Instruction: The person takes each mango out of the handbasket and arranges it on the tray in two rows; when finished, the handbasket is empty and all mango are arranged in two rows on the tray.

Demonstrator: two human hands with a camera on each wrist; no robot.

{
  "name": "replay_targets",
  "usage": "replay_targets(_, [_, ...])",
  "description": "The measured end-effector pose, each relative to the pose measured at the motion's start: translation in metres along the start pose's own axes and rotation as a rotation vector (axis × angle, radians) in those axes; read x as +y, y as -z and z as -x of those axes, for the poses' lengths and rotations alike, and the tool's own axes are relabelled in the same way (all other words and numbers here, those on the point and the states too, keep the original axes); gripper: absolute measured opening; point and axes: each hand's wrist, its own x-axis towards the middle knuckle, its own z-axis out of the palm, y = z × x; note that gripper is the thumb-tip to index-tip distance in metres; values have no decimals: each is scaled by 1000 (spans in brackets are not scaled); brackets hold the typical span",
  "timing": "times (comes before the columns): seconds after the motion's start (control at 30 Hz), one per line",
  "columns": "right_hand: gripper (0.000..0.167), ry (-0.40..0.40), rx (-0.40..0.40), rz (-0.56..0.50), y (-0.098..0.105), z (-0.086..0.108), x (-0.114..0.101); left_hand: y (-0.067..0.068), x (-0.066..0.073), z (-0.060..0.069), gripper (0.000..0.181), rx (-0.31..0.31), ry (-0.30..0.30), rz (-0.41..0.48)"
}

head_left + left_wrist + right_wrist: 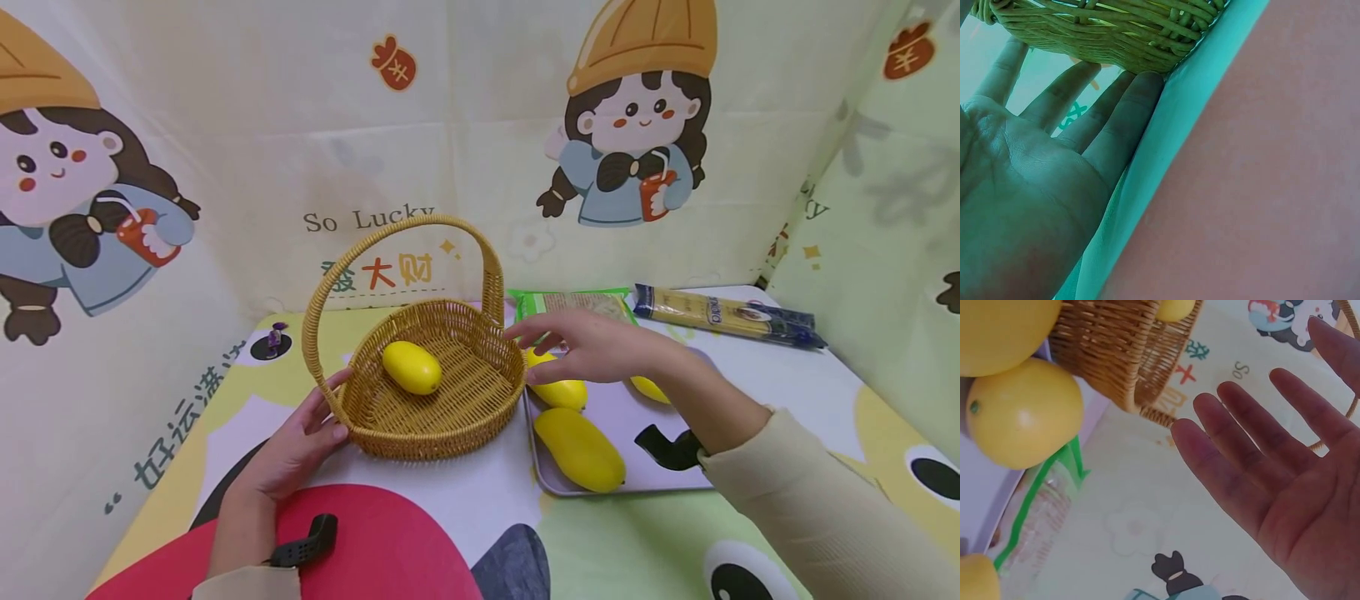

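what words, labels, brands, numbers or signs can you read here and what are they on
"So Lucky": back wall cloth
"發大财": same cloth, below
"好运满", further lettering unclear: left wall cloth
"y", rest cut off: right wall cloth
"¥"-like sign: red pouch prints, back and right
Too small or blurred: lettering on the long yellow-and-blue packet and the green-edged packet
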Motion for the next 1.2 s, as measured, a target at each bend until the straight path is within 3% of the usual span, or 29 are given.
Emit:
replay_targets(0.2, [54, 16, -15, 7, 3, -16, -8, 0, 1, 0, 72, 2, 6, 0])
replay_targets(0.7, [52, -32, -18, -2, 4, -55, -23, 1, 0, 0, 73, 8, 28, 4])
replay_targets(1.2, [52, -66, -62, -25, -9, -91, -33, 0, 0, -1, 74, -6, -1, 17])
